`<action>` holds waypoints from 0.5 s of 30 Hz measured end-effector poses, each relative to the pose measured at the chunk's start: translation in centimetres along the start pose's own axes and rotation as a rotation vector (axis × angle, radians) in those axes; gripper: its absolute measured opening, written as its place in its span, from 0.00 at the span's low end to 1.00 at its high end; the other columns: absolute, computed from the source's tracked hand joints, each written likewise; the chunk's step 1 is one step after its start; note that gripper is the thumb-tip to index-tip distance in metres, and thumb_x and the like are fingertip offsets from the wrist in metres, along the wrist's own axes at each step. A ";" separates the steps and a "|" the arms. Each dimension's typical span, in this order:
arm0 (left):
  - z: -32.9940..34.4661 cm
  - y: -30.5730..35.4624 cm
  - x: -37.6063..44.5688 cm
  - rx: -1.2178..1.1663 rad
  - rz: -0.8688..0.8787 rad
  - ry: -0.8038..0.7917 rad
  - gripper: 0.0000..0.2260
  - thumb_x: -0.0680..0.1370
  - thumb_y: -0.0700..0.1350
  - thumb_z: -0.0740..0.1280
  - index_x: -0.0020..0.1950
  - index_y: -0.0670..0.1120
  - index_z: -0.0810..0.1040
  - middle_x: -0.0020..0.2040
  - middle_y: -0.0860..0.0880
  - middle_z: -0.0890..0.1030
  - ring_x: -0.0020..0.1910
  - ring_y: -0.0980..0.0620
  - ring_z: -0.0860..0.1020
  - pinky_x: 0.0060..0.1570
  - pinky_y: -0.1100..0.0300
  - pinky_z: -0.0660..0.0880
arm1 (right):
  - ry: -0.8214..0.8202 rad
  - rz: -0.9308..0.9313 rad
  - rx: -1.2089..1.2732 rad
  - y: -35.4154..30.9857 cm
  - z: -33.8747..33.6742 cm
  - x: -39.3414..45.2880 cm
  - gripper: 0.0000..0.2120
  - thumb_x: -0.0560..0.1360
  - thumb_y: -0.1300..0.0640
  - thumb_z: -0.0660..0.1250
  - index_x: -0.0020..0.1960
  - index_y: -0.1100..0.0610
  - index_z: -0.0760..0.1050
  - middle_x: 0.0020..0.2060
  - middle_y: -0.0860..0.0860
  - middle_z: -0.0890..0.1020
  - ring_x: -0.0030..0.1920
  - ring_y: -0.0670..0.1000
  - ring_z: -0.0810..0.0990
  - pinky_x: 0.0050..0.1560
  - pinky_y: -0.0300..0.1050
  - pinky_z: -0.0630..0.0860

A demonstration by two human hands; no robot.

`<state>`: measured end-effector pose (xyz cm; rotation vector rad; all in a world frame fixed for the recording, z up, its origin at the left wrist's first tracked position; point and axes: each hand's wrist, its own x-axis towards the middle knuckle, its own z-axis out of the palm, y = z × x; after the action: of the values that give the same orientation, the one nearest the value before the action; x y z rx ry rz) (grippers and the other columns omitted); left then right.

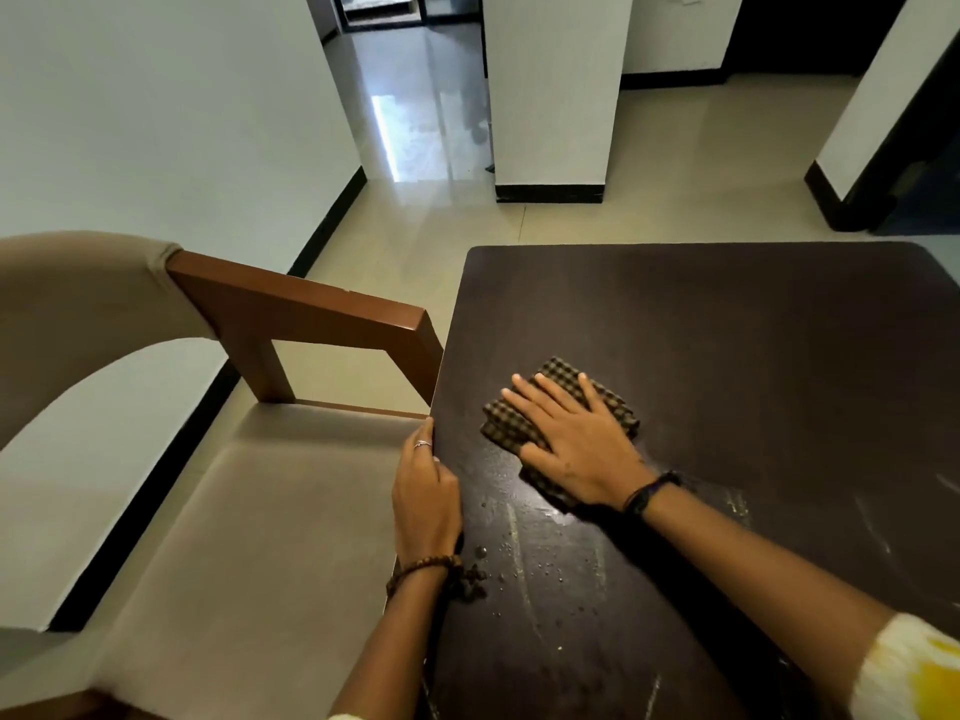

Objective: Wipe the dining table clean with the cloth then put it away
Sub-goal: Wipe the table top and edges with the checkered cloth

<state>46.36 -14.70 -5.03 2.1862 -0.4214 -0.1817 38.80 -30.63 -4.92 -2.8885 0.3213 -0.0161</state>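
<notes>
The right hand (582, 449) lies flat, fingers straight and spread, pressing the folded checked cloth (558, 407) onto the dark table (753, 345), near the table's left edge. The left hand (426, 491) grips that left edge, thumb on top, fingers curled over the side and hidden below. Water drops and pale streaks (524, 553) sit on the table just nearer than the cloth. 1 chair (291, 485) stands touching the table's left edge.
</notes>
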 end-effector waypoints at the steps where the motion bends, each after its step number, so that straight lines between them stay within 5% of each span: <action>1: 0.0 0.0 0.1 -0.012 0.009 0.001 0.17 0.80 0.38 0.54 0.68 0.45 0.67 0.65 0.46 0.72 0.62 0.49 0.70 0.56 0.66 0.62 | -0.003 0.017 -0.009 0.6 -0.2 1.0 0.37 0.68 0.36 0.34 0.76 0.45 0.48 0.76 0.44 0.50 0.76 0.46 0.47 0.73 0.58 0.37; 5: 0.1 -0.5 0.2 -0.035 0.021 0.010 0.18 0.80 0.39 0.53 0.71 0.46 0.63 0.66 0.45 0.71 0.63 0.48 0.70 0.57 0.64 0.63 | 0.011 0.209 -0.007 1.3 -0.3 7.1 0.31 0.76 0.37 0.42 0.76 0.48 0.49 0.77 0.47 0.50 0.76 0.50 0.47 0.72 0.63 0.39; 8: 0.2 -0.9 0.5 -0.085 -0.015 0.052 0.22 0.81 0.44 0.52 0.75 0.49 0.52 0.62 0.44 0.75 0.59 0.45 0.73 0.58 0.56 0.68 | 0.020 0.270 0.013 -1.2 0.3 10.0 0.27 0.80 0.42 0.48 0.76 0.48 0.49 0.77 0.48 0.49 0.76 0.53 0.46 0.70 0.65 0.37; 10: 0.1 -0.9 0.5 -0.114 -0.033 0.062 0.23 0.81 0.49 0.51 0.75 0.51 0.48 0.58 0.42 0.77 0.55 0.44 0.75 0.56 0.51 0.71 | 0.021 0.196 0.015 -3.5 0.9 10.1 0.26 0.80 0.43 0.47 0.76 0.47 0.50 0.77 0.48 0.50 0.76 0.53 0.47 0.70 0.65 0.37; 15: 0.0 -0.7 0.2 -0.145 -0.054 0.050 0.21 0.81 0.50 0.48 0.75 0.49 0.53 0.72 0.45 0.63 0.70 0.47 0.62 0.66 0.56 0.59 | -0.026 -0.095 0.009 -6.0 1.3 5.2 0.28 0.76 0.39 0.41 0.75 0.44 0.53 0.76 0.47 0.52 0.76 0.50 0.49 0.71 0.64 0.38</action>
<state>46.71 -14.38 -5.61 2.0560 -0.3120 -0.1807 45.21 -25.81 -4.89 -2.8897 0.1780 0.0035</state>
